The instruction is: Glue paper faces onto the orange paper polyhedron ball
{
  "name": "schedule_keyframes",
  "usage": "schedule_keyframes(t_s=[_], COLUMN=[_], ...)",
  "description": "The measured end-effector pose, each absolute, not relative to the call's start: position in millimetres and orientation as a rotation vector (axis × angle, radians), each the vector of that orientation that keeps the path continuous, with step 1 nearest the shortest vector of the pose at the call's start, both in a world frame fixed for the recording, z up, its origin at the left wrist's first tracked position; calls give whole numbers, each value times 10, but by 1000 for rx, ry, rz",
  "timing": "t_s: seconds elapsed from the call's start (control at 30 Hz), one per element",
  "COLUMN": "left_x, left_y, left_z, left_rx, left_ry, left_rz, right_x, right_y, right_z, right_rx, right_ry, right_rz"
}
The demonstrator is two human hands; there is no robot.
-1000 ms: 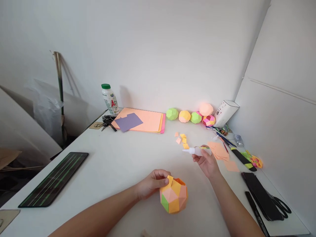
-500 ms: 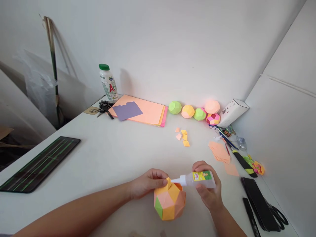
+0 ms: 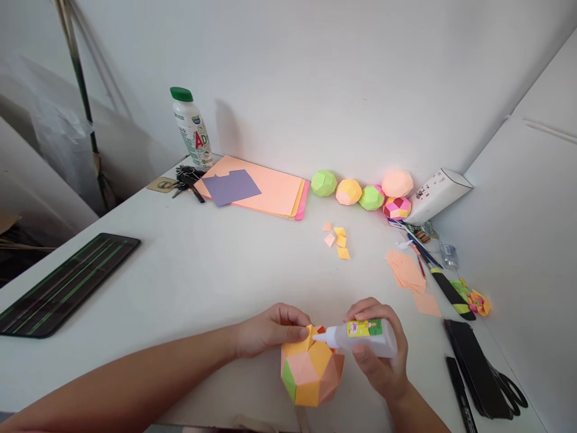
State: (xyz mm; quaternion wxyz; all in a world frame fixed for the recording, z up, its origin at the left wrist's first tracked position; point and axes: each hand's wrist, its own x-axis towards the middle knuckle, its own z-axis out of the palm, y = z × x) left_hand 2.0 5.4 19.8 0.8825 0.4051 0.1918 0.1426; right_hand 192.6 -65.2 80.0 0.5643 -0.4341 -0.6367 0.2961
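Observation:
A folded paper ball [image 3: 309, 370] in orange, peach and green sits low in the middle of the view, with an opening at its top. My left hand [image 3: 273, 329] pinches an orange flap at the ball's upper left between thumb and fingers. Wrapped in my right hand [image 3: 383, 355] is a clear glue bottle [image 3: 367, 338] with a yellow and green label. The bottle lies nearly level, its white nozzle pointing left and resting at the orange flap beside my left fingertips. The inside of the ball is mostly hidden.
Several small paper pieces [image 3: 341, 240] lie beyond the ball. Finished paper balls [image 3: 348, 192] line the wall beside stacked coloured sheets [image 3: 270, 186]. At right are peach squares [image 3: 406, 270], a cutter [image 3: 451, 293], a marker [image 3: 460, 394] and scissors [image 3: 509, 388]; a dark tablet-like panel [image 3: 67, 282] lies left.
The glue bottle has shifted slightly down, its nozzle now against the orange flap instead of behind it. My left hand keeps its pinch. The camera view has tilted a little downward.

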Motion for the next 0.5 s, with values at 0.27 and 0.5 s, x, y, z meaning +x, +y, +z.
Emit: schedule_keyframes(t_s=[0.27,0.5], left_x=[20,29], left_y=[40,45], left_z=[166,154], left_rx=[828,827], left_ry=[395,384], left_rz=[313,319], right_x=[1926,1932], right_y=[-692,-675], right_z=[814,806], right_rx=[-996,-996], right_ry=[-1530,-1541], right_rz=[702,706])
